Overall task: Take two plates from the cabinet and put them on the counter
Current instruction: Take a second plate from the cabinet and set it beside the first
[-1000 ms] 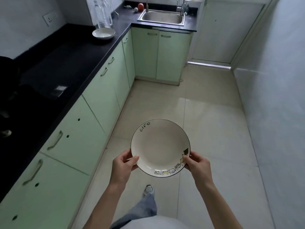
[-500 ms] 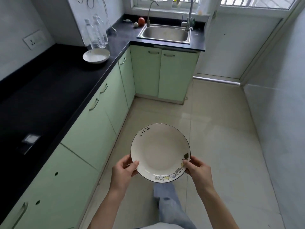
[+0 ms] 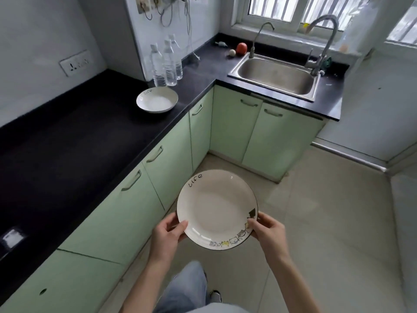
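- Head view: your left hand [image 3: 168, 234] and right hand [image 3: 268, 231] each pinch opposite rims of a white plate [image 3: 216, 208], held level over the floor.
- Second plate [image 3: 157, 101] rests on the black counter [image 3: 67, 141], near the water bottles [image 3: 165, 62].

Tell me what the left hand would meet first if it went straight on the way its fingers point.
The left hand points right, onto the plate it already holds; past it lies the right hand on the opposite rim. Depth is hard to judge.
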